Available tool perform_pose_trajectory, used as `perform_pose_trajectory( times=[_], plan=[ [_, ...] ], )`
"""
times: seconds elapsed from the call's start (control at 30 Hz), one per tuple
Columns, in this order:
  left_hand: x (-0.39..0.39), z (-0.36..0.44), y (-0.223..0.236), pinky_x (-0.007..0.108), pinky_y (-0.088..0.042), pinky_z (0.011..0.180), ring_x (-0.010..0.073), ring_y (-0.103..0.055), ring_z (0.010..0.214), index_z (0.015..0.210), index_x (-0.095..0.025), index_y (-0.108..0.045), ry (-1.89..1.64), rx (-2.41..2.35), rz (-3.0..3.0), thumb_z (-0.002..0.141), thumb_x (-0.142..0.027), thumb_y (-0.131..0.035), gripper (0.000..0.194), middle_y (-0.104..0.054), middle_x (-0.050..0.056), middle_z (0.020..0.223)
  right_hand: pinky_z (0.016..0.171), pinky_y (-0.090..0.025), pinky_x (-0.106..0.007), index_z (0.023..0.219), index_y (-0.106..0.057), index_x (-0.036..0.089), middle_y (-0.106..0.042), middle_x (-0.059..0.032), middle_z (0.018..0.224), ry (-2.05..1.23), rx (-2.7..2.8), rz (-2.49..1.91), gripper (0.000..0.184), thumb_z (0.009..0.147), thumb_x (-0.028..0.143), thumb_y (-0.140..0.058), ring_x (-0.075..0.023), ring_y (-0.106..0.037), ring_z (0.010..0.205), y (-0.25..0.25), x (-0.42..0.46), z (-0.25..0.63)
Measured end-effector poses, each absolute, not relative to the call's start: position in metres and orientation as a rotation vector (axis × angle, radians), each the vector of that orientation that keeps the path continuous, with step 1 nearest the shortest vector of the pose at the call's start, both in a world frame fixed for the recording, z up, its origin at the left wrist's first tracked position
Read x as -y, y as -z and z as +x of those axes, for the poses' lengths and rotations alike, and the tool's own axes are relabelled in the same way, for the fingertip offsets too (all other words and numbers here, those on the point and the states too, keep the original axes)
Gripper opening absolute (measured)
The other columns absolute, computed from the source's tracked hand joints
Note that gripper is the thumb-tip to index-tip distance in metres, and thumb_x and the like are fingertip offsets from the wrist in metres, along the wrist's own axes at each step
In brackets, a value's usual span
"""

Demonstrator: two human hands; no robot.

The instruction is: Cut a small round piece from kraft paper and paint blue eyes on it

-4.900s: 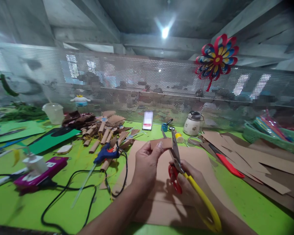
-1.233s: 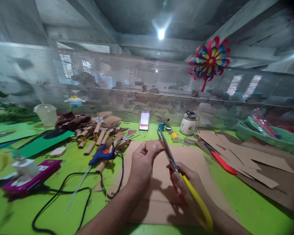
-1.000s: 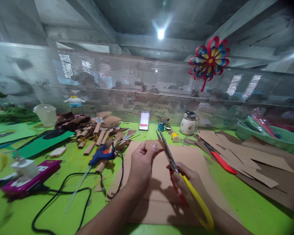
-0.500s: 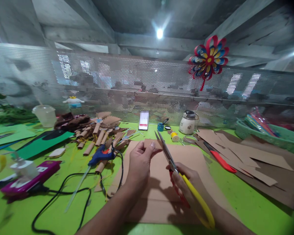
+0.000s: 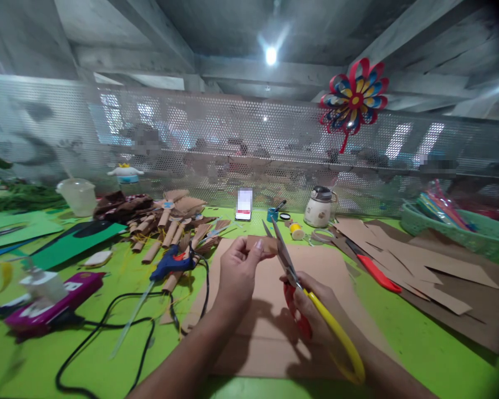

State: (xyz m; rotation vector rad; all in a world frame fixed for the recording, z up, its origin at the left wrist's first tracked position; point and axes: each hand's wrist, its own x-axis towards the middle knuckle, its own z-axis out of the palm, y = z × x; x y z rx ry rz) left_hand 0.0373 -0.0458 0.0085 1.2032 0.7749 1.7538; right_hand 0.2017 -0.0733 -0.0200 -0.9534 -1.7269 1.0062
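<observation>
My left hand (image 5: 238, 272) pinches a small brown cardboard piece (image 5: 261, 244) between thumb and fingers, held above a large brown cardboard sheet (image 5: 328, 266) on the green table (image 5: 424, 343). My right hand (image 5: 311, 306) grips scissors (image 5: 293, 275) with red and yellow handles. Their blades are slightly apart and meet the right edge of the small piece.
A blue glue gun (image 5: 171, 262) and black cables (image 5: 108, 321) lie to the left, near a pink device (image 5: 50, 306) and cardboard rolls (image 5: 170, 224). A red-handled knife (image 5: 372, 269) and cardboard strips (image 5: 419, 266) lie to the right, beside a green basket (image 5: 457, 230). A phone (image 5: 244, 203) leans at the mesh screen.
The scissor handles have spread a little and the red loop shows more. The small cardboard piece stays pinched in my left hand at the blades.
</observation>
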Motion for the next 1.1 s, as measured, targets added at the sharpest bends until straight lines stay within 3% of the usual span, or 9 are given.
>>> perform_pose_trajectory(
  times=[0.1,0.27,0.63,0.83,1.1],
  plan=[
    [0.047,0.039,-0.007,0.039,-0.056,0.081,0.0173,-0.065,0.086,0.097,-0.014,-0.064,-1.741,-0.776,1.207,0.093,-0.035,-0.064,0.02,-0.066,0.003,0.094,0.05,-0.041,-0.024,0.111,-0.062,0.015,-0.058,-0.0035,0.075,-1.061,1.688,-0.965,0.054,0.091,0.064,-0.05,-0.0141,-0.05,0.058,0.024,0.07,0.201],
    [0.05,0.042,-0.008,0.039,-0.056,0.082,0.0175,-0.066,0.086,0.096,-0.014,-0.064,-1.733,-0.766,1.194,0.093,-0.035,-0.063,0.02,-0.067,0.003,0.093,0.058,-0.045,-0.027,0.109,-0.064,0.016,-0.059,-0.0038,0.078,-0.981,1.701,-0.961,0.056,0.088,0.066,-0.051,-0.0159,-0.053,0.065,0.021,0.073,0.2],
    [0.05,0.042,-0.008,0.04,-0.055,0.084,0.0179,-0.066,0.088,0.095,-0.014,-0.064,-1.713,-0.741,1.179,0.093,-0.034,-0.064,0.02,-0.067,0.003,0.093,0.06,-0.045,-0.027,0.108,-0.065,0.015,-0.057,-0.0028,0.077,-0.906,1.715,-0.995,0.056,0.09,0.065,-0.049,-0.0159,-0.052,0.065,0.013,0.079,0.199],
    [0.049,0.042,-0.006,0.04,-0.055,0.084,0.0182,-0.066,0.089,0.094,-0.014,-0.064,-1.703,-0.729,1.182,0.093,-0.035,-0.064,0.021,-0.067,0.003,0.093,0.055,-0.043,-0.026,0.111,-0.063,0.015,-0.059,-0.0039,0.079,-0.96,1.759,-1.018,0.054,0.092,0.063,-0.047,-0.016,-0.053,0.064,0.015,0.078,0.202],
    [0.047,0.038,-0.01,0.039,-0.055,0.082,0.0173,-0.065,0.086,0.095,-0.014,-0.064,-1.672,-0.738,1.205,0.093,-0.034,-0.064,0.019,-0.066,0.003,0.093,0.065,-0.048,-0.028,0.11,-0.066,0.018,-0.065,-0.0058,0.089,-0.879,1.806,-1.029,0.048,0.094,0.06,-0.047,-0.0194,-0.059,0.075,0.013,0.079,0.205]
  ],
)
